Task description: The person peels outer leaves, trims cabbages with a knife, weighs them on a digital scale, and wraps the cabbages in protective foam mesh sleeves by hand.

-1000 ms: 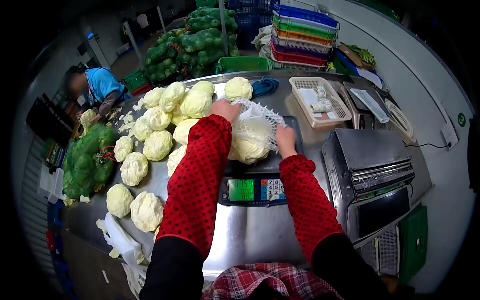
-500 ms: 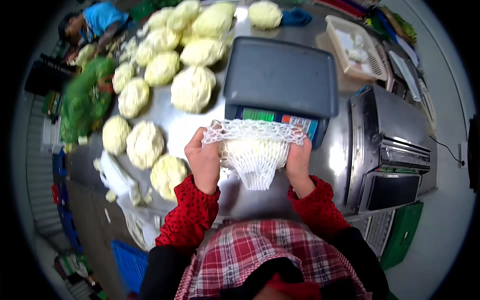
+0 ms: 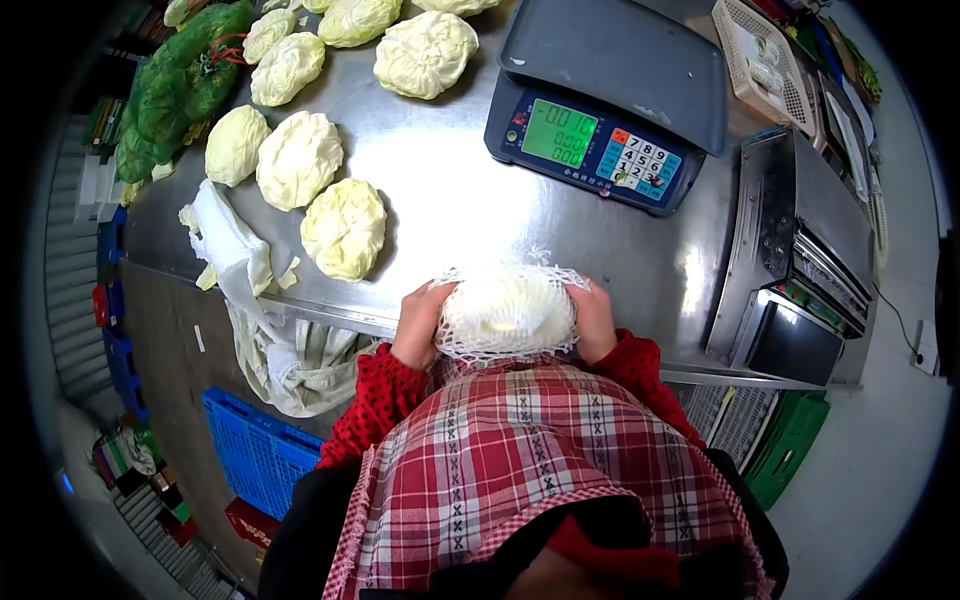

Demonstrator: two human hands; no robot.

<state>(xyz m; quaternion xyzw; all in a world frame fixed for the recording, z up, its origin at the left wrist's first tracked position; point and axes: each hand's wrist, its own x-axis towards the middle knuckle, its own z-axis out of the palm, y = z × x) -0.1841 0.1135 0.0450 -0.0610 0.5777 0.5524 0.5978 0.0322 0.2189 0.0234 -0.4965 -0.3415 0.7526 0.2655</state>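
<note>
A pale cabbage in a white foam net [image 3: 508,318] is held at the table's front edge, against the checked apron. My left hand [image 3: 420,322] grips its left side, fingers closed on the net. On its right side my right hand [image 3: 594,320] is closed round the net in the same way. The net's loose rim spreads over the cabbage, whose pale leaves show through the mesh. Behind it stands a scale [image 3: 610,90] with a grey plate, a lit green display and a keypad. Several bare cabbages [image 3: 343,230] lie on the left of the metal table [image 3: 440,190].
Green net bags of cabbages [image 3: 180,95] lie at the upper left. White netting [image 3: 230,240] hangs over the front edge. A beige basket [image 3: 765,65] and a metal machine [image 3: 800,260] stand on the right. Below left is a blue crate [image 3: 260,450].
Both hands have brought the netted cabbage off the scale and in to the table's front edge by the apron. The net now wraps its sides. The view has tilted down.
</note>
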